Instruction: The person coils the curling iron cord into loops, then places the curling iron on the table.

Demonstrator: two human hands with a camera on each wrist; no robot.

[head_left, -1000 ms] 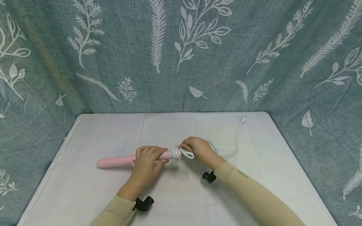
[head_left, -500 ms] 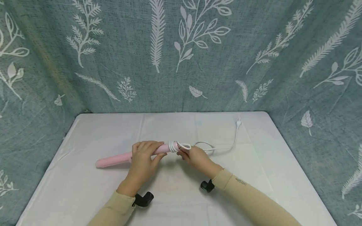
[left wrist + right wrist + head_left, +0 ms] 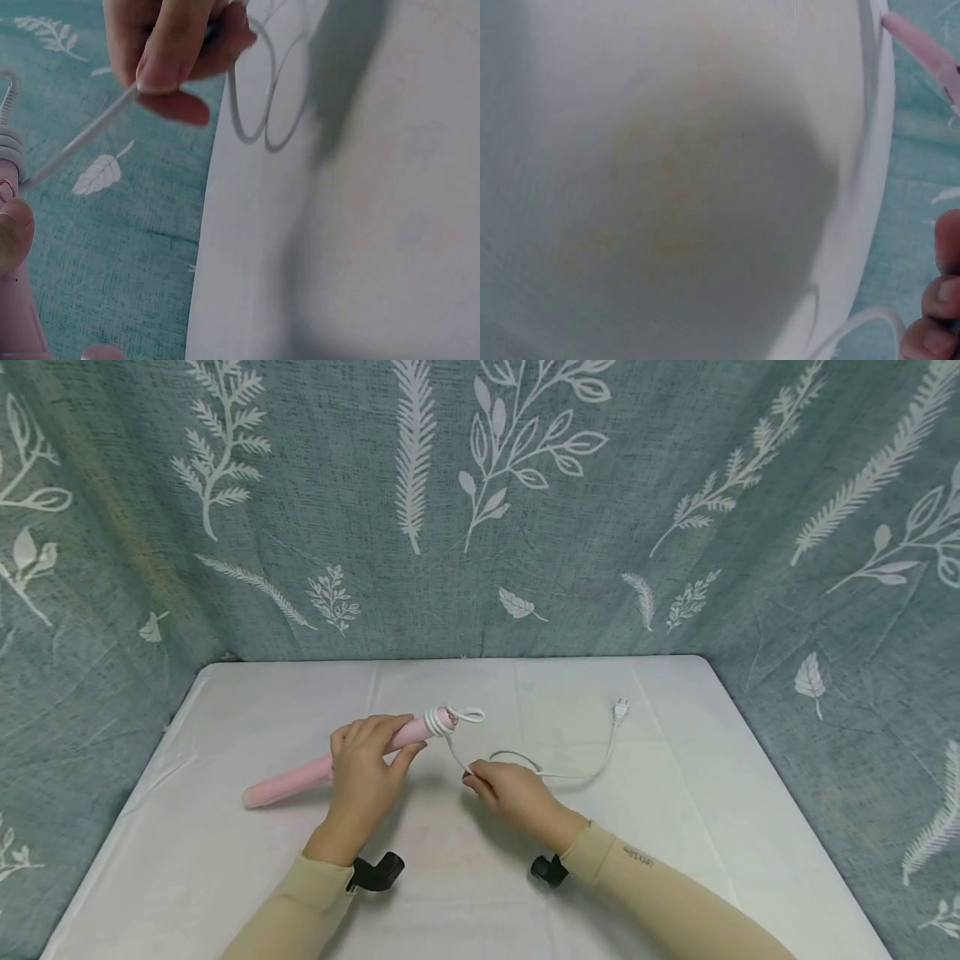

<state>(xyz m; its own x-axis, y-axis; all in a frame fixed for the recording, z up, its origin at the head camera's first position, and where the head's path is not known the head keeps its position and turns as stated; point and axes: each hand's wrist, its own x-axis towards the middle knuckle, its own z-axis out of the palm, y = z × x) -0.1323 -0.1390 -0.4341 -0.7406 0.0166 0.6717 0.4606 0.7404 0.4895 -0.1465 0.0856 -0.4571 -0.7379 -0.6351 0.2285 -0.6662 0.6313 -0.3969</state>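
My left hand point(image 3: 363, 781) grips a pink curling iron point(image 3: 288, 783) by its handle. The barrel points to the lower left and its tip is at the cloth; the handle end is tilted up to the right. Several turns of white cord point(image 3: 10, 142) wrap that end, and a small loop sticks out past it. Between thumb and fingers, my right hand point(image 3: 525, 802) pinches the cord a short way off the handle, and the left wrist view shows that stretch fairly straight. Beyond the hand the cord curves over the table to a two-pin plug point(image 3: 620, 710).
A white cloth covers the table point(image 3: 450, 893). Behind it and along both sides hangs a green curtain point(image 3: 330, 485) with white leaf prints. Black wrist camera mounts point(image 3: 378, 872) stick out from both sleeves.
The right hand has moved from the wrapped handle end down toward the person, drawing out a length of cord. The left hand has lifted the handle end and shifted left. The plug has slid nearer.
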